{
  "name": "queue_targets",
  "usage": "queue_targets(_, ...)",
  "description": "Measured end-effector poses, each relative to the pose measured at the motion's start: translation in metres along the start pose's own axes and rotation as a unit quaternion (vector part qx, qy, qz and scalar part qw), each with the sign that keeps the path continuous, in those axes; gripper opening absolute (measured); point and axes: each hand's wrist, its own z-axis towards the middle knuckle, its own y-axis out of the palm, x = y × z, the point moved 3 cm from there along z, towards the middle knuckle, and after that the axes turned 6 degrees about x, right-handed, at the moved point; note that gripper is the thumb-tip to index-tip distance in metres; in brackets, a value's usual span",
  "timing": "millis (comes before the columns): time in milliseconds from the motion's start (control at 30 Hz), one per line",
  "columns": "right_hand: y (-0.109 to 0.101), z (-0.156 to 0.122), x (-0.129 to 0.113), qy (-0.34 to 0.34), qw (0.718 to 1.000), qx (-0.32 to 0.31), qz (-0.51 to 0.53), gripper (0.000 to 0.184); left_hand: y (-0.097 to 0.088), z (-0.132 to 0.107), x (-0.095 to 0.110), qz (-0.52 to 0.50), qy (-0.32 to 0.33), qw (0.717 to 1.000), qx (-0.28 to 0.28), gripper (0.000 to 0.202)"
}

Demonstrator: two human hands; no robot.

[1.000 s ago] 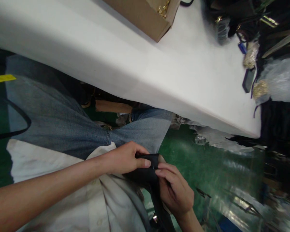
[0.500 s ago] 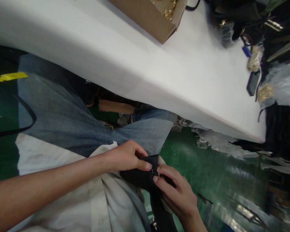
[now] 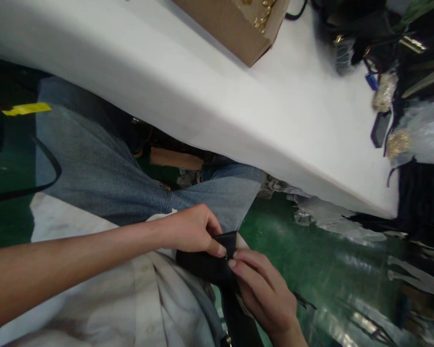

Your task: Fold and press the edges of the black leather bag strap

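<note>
A wide black strap (image 3: 202, 266) with a pale underside is folded over in front of my shirt, its lower part hanging down at the bottom of the view. From the left, my left hand (image 3: 191, 229) pinches the folded part between thumb and curled fingers. My right hand (image 3: 265, 289) closes on the same strap from the right, thumb and fingertips almost meeting my left thumb. Between the fingertips sits a small shiny spot on the strap, too small to name. A bit of gold-coloured metal (image 3: 228, 341) shows low on the strap.
The white table (image 3: 210, 96) runs across in front of my lap. On it are a cardboard box (image 3: 235, 36) with gold-coloured pieces, and bagged metal parts (image 3: 385, 91) on the right. A black cord (image 3: 54, 166) with a yellow tag (image 3: 27, 109) hangs at left. Clear plastic (image 3: 321, 217) lies under the table edge.
The view has shifted slightly, so the table and box sit a little farther right. My right fingertips have closed in tighter on the strap near my left thumb; both hands keep their hold.
</note>
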Motion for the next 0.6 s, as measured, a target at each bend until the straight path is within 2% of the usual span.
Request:
queue_targets(133,-0.006,0.008,-0.004,-0.017,0.999,-0.031,0.007,0.024,-0.001,-0.001,0.0,0.0,-0.008,1.0,-0.017,0.029)
queue_targets(300,-0.005,0.012,-0.003,0.059,0.993,-0.077,0.075,0.014,-0.001,-0.001,0.001,0.008,-0.003,0.999,-0.053,0.024)
queue_targets(367,-0.004,0.011,-0.005,0.037,0.997,-0.041,0.051,0.013,-0.002,0.0,0.0,-0.015,0.001,0.998,-0.055,0.025)
queue_targets(433,0.0,0.01,-0.007,0.017,1.0,0.015,0.009,0.018,-0.003,0.003,-0.004,-0.076,-0.002,0.996,-0.055,0.026)
queue_targets(500,0.007,0.012,-0.007,0.049,0.997,0.054,-0.012,0.024,-0.006,0.005,-0.011,-0.132,-0.004,0.99,-0.044,0.029)
queue_targets(600,0.025,0.019,-0.006,0.11,0.993,0.051,-0.005,0.022,-0.009,0.007,-0.027,-0.189,-0.005,0.982,-0.014,0.039)
